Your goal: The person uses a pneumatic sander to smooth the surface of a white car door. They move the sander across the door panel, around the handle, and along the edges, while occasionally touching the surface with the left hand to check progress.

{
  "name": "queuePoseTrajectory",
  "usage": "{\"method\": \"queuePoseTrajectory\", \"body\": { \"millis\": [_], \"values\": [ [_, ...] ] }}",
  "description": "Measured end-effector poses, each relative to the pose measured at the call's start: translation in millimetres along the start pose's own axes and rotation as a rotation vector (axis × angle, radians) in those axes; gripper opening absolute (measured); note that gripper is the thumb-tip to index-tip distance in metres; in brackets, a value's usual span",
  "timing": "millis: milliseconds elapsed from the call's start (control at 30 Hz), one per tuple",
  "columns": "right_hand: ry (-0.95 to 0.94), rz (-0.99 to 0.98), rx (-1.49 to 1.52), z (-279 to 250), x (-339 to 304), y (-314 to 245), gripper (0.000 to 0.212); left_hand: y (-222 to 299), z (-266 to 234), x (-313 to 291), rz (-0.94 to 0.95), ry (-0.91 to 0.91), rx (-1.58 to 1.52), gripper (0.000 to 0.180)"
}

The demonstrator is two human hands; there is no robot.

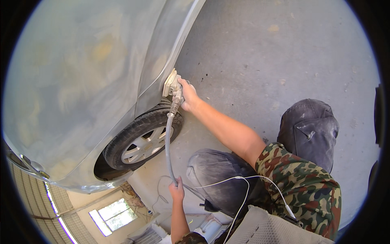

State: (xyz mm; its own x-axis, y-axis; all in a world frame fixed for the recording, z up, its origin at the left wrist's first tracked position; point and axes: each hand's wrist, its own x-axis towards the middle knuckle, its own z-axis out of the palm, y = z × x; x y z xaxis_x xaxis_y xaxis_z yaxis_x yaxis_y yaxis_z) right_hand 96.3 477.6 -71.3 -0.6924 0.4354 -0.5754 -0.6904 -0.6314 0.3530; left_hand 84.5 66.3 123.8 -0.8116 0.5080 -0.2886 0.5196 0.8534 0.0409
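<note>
The right hand (187, 94) was closed around a pale sander (172, 84), which sat at the lower edge of the grey car body (81, 93), just beyond the tyre (122, 132); how hard it pressed could not be told. The left hand (177, 188) clasped the grey hose (167, 140) lower down, near the front knee (219, 175).

On its left the sander met the panel, and toward the person the wheel left little space. To its right, grey floor (260, 61) spread wide, giving the right arm room as far as the other knee (308, 126).

The sander's flat pad faced left, toward the panel, its long side running roughly along that edge. The hose left it toward the person, bowing gently down to the left hand.

A white cable (217, 183) crossed over the front knee; a bright window (115, 216) showed at lower left.
</note>
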Motion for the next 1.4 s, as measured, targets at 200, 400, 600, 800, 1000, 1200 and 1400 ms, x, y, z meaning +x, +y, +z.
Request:
{"method": "queuePoseTrajectory", "body": {
  "millis": [200,400,600,800,1000,1200,1400],
  "values": [
    [0.100,-0.402,-0.021,36,0,-63,0.039,19,-7,39,0.077,0.075,0.093,0.041],
    [0.125,-0.825,-0.128,68,0,-135,0.056,47,4,67,0.219,0.036,0.038,0.036],
    [0.107,-0.657,-0.098,42,0,-95,0.052,35,13,42,0.185,0.055,0.036,0.039],
    [-0.042,0.106,-0.089,-5,19,-57,0.030,23,25,7,0.052,0.051,0.024,0.041],
    [-0.231,-0.135,-0.082,22,45,-150,0.026,91,13,32,0.096,0.064,0.051,0.040],
    [-0.288,-0.435,-0.215,17,9,-230,0.032,98,33,31,0.370,0.010,0.063,0.039],
    [-0.123,-0.684,-0.228,-24,-36,-145,0.033,8,32,5,0.388,0.029,-0.007,0.039]
  ]
}}
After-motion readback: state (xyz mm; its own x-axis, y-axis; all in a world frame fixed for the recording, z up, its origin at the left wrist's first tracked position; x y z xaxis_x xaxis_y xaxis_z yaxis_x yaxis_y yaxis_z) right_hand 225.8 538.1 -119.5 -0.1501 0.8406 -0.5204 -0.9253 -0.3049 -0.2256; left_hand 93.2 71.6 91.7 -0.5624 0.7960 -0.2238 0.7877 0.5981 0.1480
